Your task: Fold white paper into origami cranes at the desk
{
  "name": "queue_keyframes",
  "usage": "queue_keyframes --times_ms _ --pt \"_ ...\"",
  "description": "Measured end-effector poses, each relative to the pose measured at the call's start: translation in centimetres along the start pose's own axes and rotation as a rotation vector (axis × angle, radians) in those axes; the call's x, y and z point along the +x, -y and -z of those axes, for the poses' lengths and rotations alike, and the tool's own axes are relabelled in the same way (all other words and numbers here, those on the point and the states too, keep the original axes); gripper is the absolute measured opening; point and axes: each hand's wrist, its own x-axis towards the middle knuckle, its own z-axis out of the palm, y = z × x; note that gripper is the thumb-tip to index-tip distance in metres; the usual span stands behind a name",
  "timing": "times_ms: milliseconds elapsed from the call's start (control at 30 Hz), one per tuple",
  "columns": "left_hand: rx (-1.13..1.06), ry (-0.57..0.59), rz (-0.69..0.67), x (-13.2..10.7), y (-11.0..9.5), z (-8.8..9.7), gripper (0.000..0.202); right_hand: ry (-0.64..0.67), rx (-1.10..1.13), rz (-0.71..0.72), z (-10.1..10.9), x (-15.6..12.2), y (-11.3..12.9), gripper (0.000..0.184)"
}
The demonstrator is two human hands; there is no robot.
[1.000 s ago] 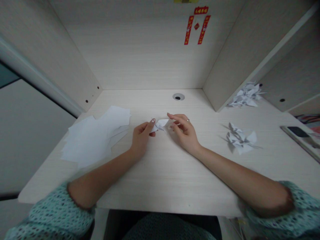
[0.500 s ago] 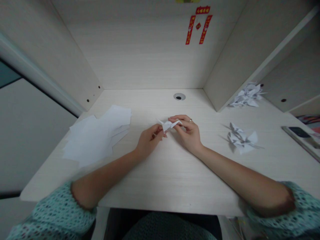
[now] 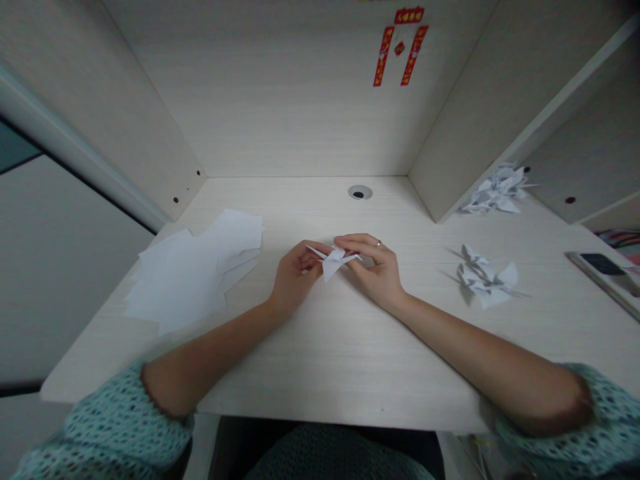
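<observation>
A small white folded paper figure (image 3: pixel 332 261) with pointed tips is held just above the pale wooden desk (image 3: pixel 330 340), at its middle. My left hand (image 3: pixel 294 277) pinches its left side with the fingers closed. My right hand (image 3: pixel 376 267), which wears a ring, pinches its right side with thumb and fingers. Both forearms rest on the desk, with teal knit sleeves at the near edge.
A loose pile of white paper sheets (image 3: pixel 195 270) lies to the left. Folded paper figures (image 3: pixel 484 277) lie to the right, with more (image 3: pixel 500 190) on a shelf behind. A phone (image 3: pixel 600 263) lies at far right. A cable hole (image 3: pixel 359 193) sits near the back wall.
The paper figure has been lifted off the desk and turned. Its pointed tips now stick out sideways. Both hands have drawn closer together around it.
</observation>
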Motion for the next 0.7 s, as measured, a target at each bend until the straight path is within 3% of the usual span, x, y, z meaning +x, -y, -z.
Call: queue_keyframes --times_ms 167,467,700 --pt "0.181 -0.020 -0.009 -0.17 -0.26 -0.14 0.011 0.014 -0.016 0.026 0.11 -0.04 -0.12 0.023" --pt "0.278 0.008 -0.039 -0.29 -0.15 0.05 0.011 0.019 0.011 0.020 0.13 0.05 -0.32 0.020" --pt "0.351 0.016 -0.105 -0.41 -0.61 0.16 0.009 0.015 -0.005 -0.062 0.06 -0.05 -0.33 0.012"
